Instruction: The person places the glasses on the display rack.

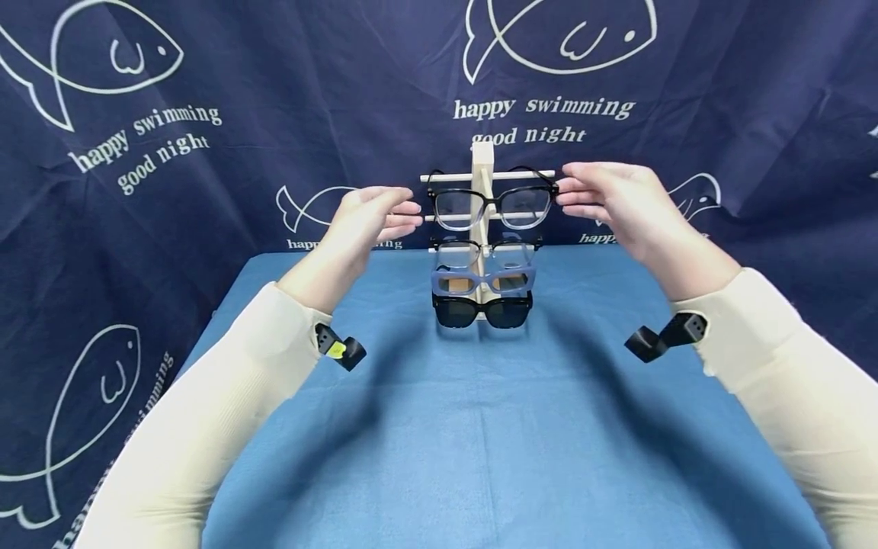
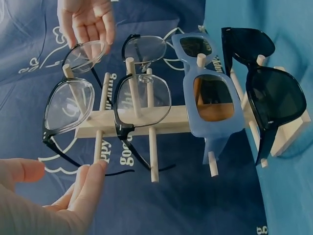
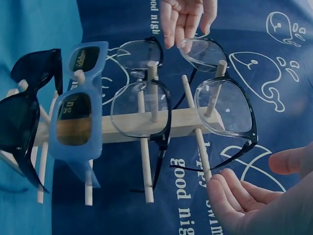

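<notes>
A wooden display stand (image 1: 483, 155) with crossbars holds several pairs of glasses one above another. On top sits a pair of eyeglasses (image 1: 490, 201) with a black upper rim fading to clear. My left hand (image 1: 370, 221) is beside its left end, fingers fairly straight and thumb apart, as the left wrist view also shows. At the other end is my right hand (image 1: 624, 202), its fingertips close to the hinge; in the right wrist view thumb and fingers are spread with nothing between them. Whether any fingertip touches the stand's top bars or the glasses is unclear.
Lower on the stand are thin-rimmed eyeglasses (image 2: 170, 104), blue-framed sunglasses (image 2: 239, 110) and black sunglasses (image 1: 506, 313). A blue cloth (image 1: 439, 442) covers the table. Behind hangs a dark blue curtain (image 1: 384, 99) with fish drawings and lettering.
</notes>
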`<state>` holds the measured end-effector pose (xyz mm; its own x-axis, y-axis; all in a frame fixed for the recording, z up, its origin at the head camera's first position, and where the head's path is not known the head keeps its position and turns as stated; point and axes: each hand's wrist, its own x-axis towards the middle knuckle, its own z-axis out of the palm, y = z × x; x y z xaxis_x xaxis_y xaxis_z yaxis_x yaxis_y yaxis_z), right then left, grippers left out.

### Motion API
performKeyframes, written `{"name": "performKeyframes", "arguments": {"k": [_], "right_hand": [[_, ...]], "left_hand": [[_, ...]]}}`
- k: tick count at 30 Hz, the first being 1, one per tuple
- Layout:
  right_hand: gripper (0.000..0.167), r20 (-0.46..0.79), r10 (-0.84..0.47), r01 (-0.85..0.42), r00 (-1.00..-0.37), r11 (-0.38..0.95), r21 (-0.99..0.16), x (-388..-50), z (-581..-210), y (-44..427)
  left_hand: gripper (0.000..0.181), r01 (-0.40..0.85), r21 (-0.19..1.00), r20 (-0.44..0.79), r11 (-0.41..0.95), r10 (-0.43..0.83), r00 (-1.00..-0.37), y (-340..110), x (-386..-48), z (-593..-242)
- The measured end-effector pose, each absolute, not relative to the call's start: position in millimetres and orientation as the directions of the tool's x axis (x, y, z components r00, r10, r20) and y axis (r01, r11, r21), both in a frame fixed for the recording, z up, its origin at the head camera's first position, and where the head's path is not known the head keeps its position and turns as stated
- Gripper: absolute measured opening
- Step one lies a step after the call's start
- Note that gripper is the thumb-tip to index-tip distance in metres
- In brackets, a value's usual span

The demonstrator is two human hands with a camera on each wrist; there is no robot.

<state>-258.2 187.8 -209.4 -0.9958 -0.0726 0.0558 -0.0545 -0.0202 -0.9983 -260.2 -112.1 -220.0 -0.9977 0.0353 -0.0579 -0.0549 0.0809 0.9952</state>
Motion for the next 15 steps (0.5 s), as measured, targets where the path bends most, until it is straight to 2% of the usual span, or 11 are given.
{"name": "performKeyframes", "arguments": {"k": [3, 6, 11, 15], "right_hand": [[0.051, 0.137, -0.059, -0.14, -0.989, 0.063, -0.988, -252, -217, 189], [0.051, 0.196, -0.035, -0.199, -0.98, 0.218, -0.955, -246, -223, 192], [0.056, 0.219, -0.016, -0.196, -0.976, 0.513, -0.836, -232, -233, 197], [0.059, 0.256, -0.053, -0.231, -0.965, 0.63, -0.741, -224, -244, 201]], "left_hand": [[0.042, 0.001, 0.989, -0.01, 0.147, 0.074, -0.997, -118, -258, -226], [0.046, 0.073, 0.961, 0.043, 0.266, 0.116, -0.992, -124, -255, -232], [0.051, 0.202, 0.839, 0.138, 0.505, 0.162, -0.977, -134, -247, -243], [0.054, 0.312, 0.739, 0.231, 0.597, 0.21, -0.95, -139, -240, -255]]}}
